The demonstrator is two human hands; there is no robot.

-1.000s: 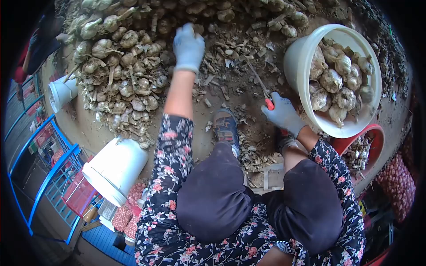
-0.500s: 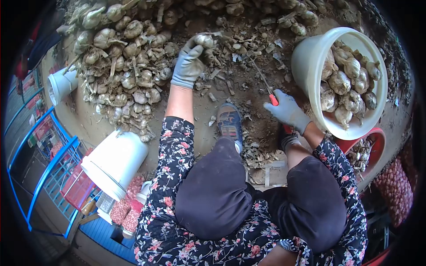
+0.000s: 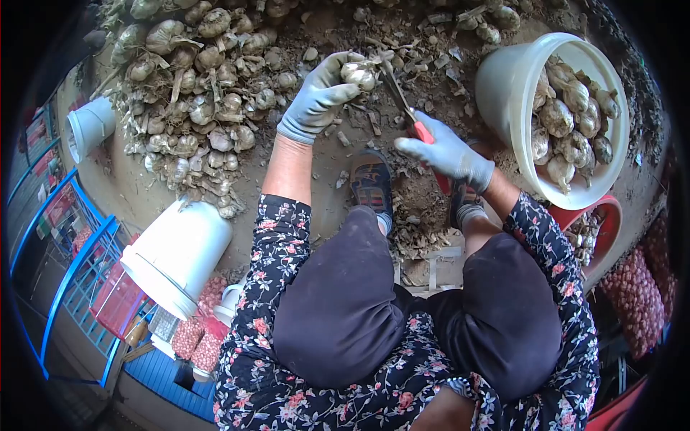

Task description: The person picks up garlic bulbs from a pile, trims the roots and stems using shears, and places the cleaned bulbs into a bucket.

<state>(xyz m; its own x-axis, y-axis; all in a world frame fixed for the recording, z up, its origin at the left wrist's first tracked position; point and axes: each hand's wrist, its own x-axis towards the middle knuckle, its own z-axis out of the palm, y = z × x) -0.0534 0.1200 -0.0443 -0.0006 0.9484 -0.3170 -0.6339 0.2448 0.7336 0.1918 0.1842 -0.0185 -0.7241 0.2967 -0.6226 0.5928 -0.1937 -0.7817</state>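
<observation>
My left hand (image 3: 313, 105), in a grey-white work glove, is closed around a garlic bulb (image 3: 361, 76) with its stem pointing right. In my gloved right hand (image 3: 454, 154) is a pair of red-handled shears (image 3: 421, 132). The dark blades reach up to the left and meet the bulb's stem end, close beside my left fingertips. Left of my left hand lies a large heap of garlic (image 3: 201, 109) with dry stems and roots on.
To the right, a tilted white bucket (image 3: 499, 93) holds garlic bulbs, with a red tub (image 3: 611, 231) of smaller pieces below it. A white bucket (image 3: 188, 244) lies at the left, near a blue metal frame (image 3: 79, 267). Cut stems and dirt cover the ground between my feet.
My right hand has moved up and left, bringing the shears' blades to the stem of the bulb. The bulb in my left hand has shifted slightly right and down.
</observation>
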